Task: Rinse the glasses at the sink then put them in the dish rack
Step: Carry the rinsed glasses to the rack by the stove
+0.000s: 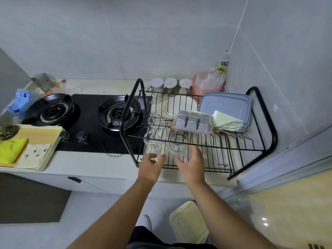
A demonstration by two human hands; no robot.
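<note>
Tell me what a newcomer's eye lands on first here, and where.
The black wire dish rack on the counter's right half dominates, loaded with a grey ice tray, whisks and lids. At its front left corner, the left hand and right hand reach to two clear glasses on the wires. Left of the rack lies a black two-burner gas hob.
</note>
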